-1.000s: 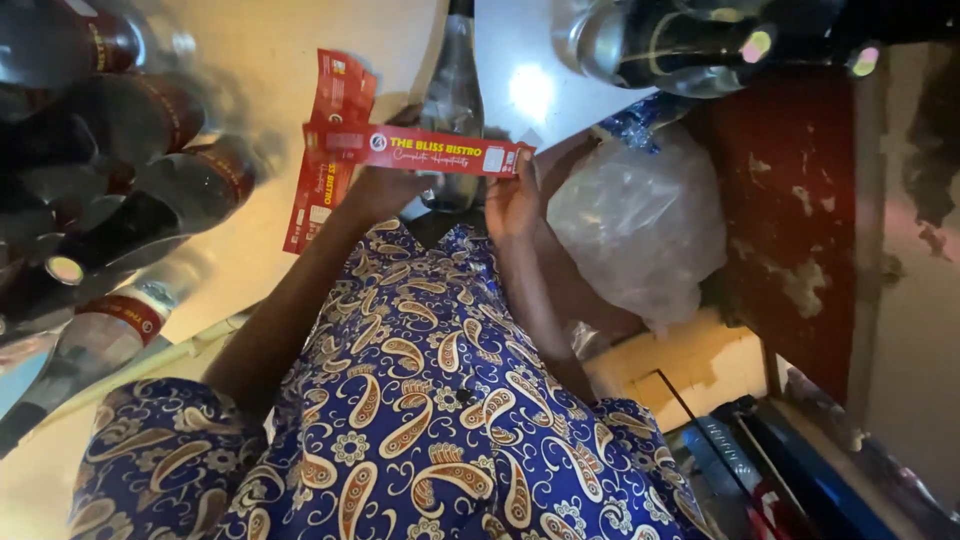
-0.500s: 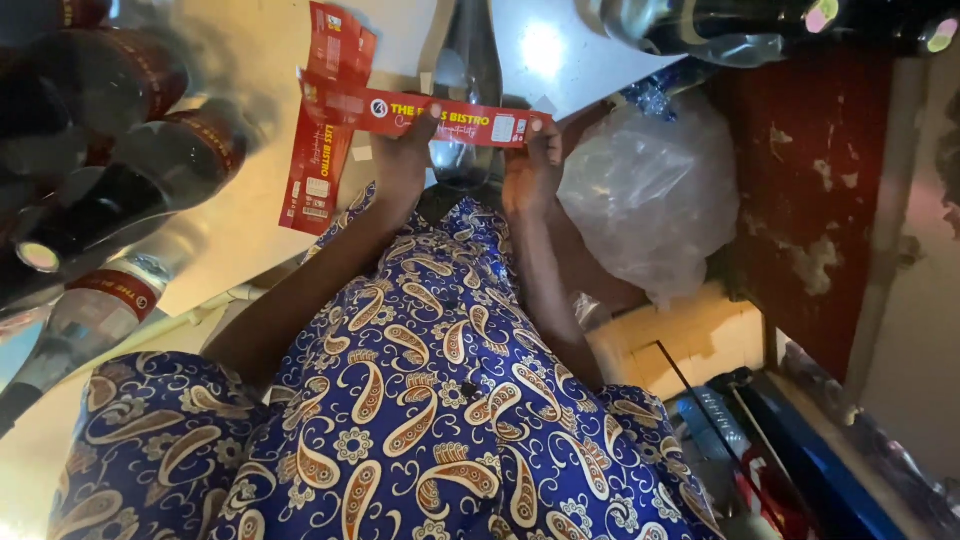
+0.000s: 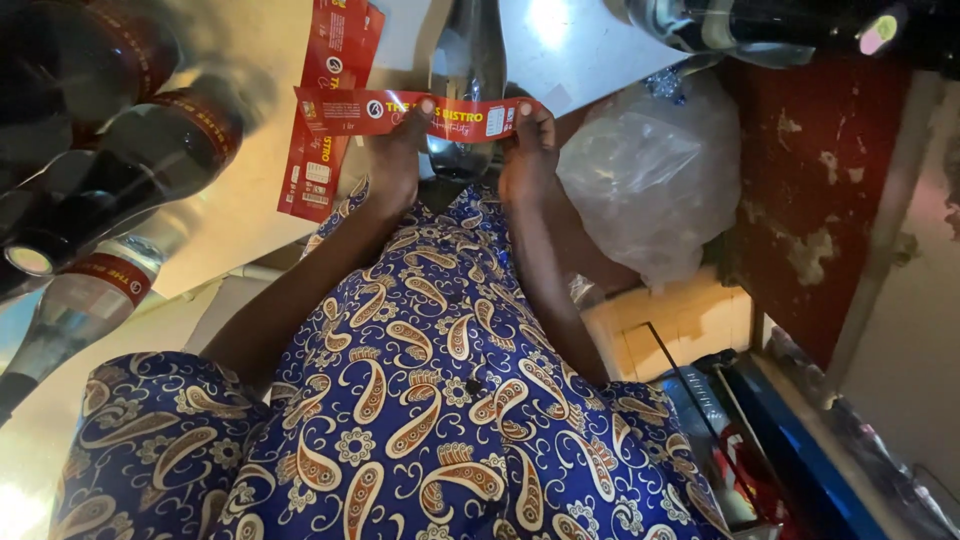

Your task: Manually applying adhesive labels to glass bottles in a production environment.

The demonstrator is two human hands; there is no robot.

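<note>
The red label strip (image 3: 420, 110), seemingly thin, light and floppy, was pinched near its ends by left hand (image 3: 400, 150) and right hand (image 3: 528, 150) at upper centre

Looks like a small bottling or labelling workroom, prob. a back room of a drinks business. Evidence: a crowd of dark glass bottles (image 3: 110, 150) w/ red wraparound labels lying on a pale table (image 3: 240, 200), plus a stack of loose red label strips (image 3: 325, 110) beside them (same kind as on the bottles). More bottles (image 3: 780, 25) at top right. Rough surroundings: chipped red wall (image 3: 820, 190), clear plastic bag (image 3: 650, 175), cardboard box (image 3: 680, 320).
</note>
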